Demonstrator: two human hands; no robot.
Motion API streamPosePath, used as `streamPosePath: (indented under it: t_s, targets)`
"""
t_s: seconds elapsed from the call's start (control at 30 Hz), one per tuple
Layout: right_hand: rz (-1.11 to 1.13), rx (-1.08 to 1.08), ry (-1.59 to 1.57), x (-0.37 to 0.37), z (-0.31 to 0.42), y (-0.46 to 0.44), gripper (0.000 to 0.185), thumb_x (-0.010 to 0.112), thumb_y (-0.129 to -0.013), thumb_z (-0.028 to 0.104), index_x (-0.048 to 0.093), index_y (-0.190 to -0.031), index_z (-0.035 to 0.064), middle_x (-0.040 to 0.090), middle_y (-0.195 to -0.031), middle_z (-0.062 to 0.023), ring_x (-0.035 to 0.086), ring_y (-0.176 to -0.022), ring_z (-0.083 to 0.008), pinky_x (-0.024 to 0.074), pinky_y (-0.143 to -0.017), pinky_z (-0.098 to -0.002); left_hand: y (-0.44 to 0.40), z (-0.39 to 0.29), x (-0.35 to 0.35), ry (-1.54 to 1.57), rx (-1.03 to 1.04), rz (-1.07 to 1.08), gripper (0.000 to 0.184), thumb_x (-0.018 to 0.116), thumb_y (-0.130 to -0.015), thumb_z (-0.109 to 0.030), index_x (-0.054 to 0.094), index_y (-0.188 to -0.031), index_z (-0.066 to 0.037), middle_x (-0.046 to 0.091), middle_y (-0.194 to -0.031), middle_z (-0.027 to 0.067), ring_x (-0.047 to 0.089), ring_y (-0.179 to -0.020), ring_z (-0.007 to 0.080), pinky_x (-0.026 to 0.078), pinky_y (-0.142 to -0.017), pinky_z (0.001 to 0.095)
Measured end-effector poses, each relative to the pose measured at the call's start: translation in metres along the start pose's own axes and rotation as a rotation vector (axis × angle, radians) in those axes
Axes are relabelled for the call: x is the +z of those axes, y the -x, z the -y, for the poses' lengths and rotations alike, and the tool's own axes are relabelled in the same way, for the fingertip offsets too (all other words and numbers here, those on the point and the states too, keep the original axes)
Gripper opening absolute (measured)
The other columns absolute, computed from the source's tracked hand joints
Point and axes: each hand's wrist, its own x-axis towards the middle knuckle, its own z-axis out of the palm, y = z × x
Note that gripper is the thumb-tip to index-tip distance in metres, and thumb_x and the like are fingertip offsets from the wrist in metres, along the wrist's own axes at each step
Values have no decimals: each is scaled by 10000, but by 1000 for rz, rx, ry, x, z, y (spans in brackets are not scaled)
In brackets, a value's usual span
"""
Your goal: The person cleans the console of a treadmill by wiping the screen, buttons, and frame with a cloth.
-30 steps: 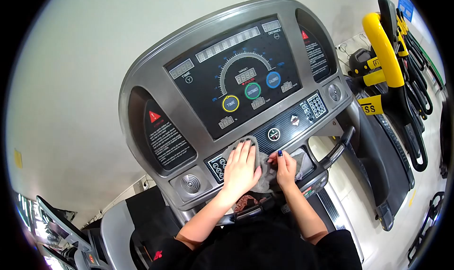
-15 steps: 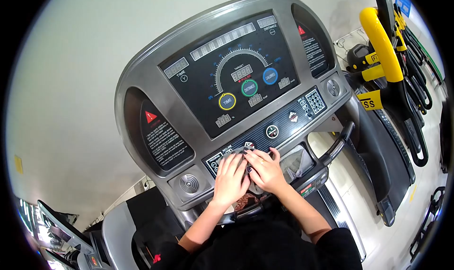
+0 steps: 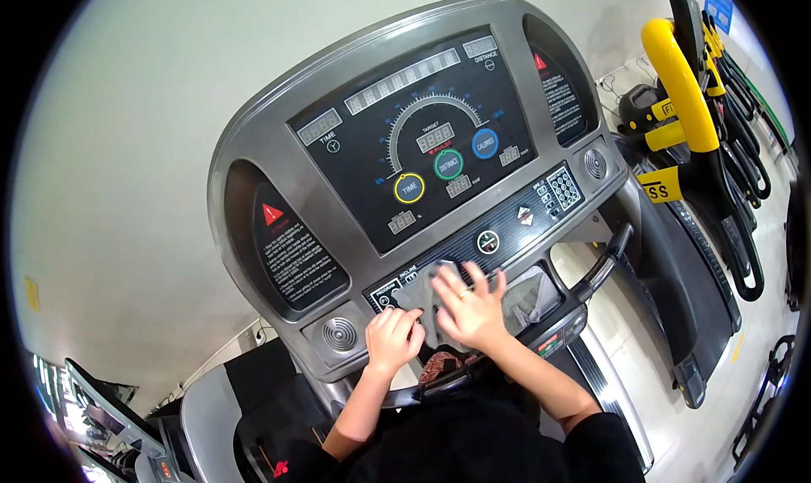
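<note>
A grey cloth [image 3: 416, 295] hangs between my two hands at the lower edge of the treadmill console [image 3: 359, 267]. My left hand [image 3: 392, 339] has its fingers curled in at the cloth's left edge, gripping it. Over the right part of the cloth lies my right hand [image 3: 471, 312], its fingers spread and slightly blurred by motion. Partly covered by the hands is the button strip [image 3: 507, 229] with the program and incline keys.
Another grey cloth [image 3: 528, 300] lies in the tray right of my hands. A black handlebar [image 3: 604, 267] curves out on the right. Beyond stand exercise machines with a yellow handle [image 3: 688, 86]. A round speaker grille [image 3: 340, 334] sits left of my hands.
My hands were together over the cloth and have moved apart. The left one went down and left with its fingers curling; the right fingers spread. More of the cloth shows now.
</note>
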Motion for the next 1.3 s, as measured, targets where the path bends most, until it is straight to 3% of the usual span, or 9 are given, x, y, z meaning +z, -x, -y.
streamPosePath:
  t_s: [0.1,0.2,0.23,0.3,0.37,0.4,0.43,0.8,1.3]
  targets:
    - [-47,142,57,-2,-3,-5,477,592,-746,307,569,-1195,145,489,-1329,7,374,-1227,-294,170,-961,-646,-1,-3,1,42,42,-52,208,626,-635,-47,645,-839,-87,523,-582,31,516,-513,212,422,-470,319]
    - [-31,-54,-14,-1,6,4,464,601,-743,309,583,-1178,148,500,-1320,2,416,-1194,-291,176,-971,-632,-2,-3,1,-9,63,-53,198,637,-643,-74,650,-838,-104,520,-592,4,512,-505,177,416,-460,294]
    - [-21,-80,-34,1,5,5,459,594,-746,301,586,-1185,167,500,-1326,2,342,-1260,-283,79,-1027,-597,-4,-3,2,-32,66,-46,193,634,-646,-77,651,-836,-105,522,-590,1,511,-501,173,409,-450,292]
    - [-26,16,5,0,-4,-2,459,592,-748,295,583,-1190,170,501,-1325,16,334,-1264,-285,78,-1028,-593,1,-5,3,-106,-10,58,246,634,-656,-121,662,-901,-122,599,-768,21,573,-691,183,462,-612,317]
    - [-53,97,-8,0,-7,-5,457,599,-742,274,586,-1186,166,504,-1323,23,333,-1263,-299,98,-1015,-604,-8,-15,-1,-191,91,-79,346,636,-643,-153,654,-987,-129,595,-1029,73,540,-980,262,406,-863,452]
    - [-42,70,-16,0,-4,-3,441,603,-736,268,595,-1165,163,506,-1320,22,341,-1260,-299,107,-1010,-609,-3,-11,6,-190,48,28,421,637,-665,-207,633,-1082,-154,526,-1213,71,431,-1172,298,226,-1009,568]
    - [-33,46,-20,0,-1,1,426,608,-730,261,603,-1144,160,509,-1317,21,348,-1256,-298,115,-1005,-615,-7,-15,6,-178,7,98,424,634,-699,-217,618,-1119,-157,525,-1244,58,436,-1194,301,173,-1029,622]
    - [-56,11,-8,2,-4,5,425,613,-743,248,608,-1161,171,540,-1291,40,370,-1252,-282,90,-1030,-595,-12,-14,22,-275,-16,145,404,631,-741,-223,620,-1131,-114,547,-1270,-11,411,-1272,254,23,-990,735]
    - [-109,62,-17,6,-7,-8,411,580,-761,264,619,-1148,130,552,-1275,4,371,-1250,-285,110,-1010,-606,-38,-23,23,-300,-29,187,464,572,-776,-198,557,-1217,-52,476,-1340,44,349,-1302,298,82,-989,726]
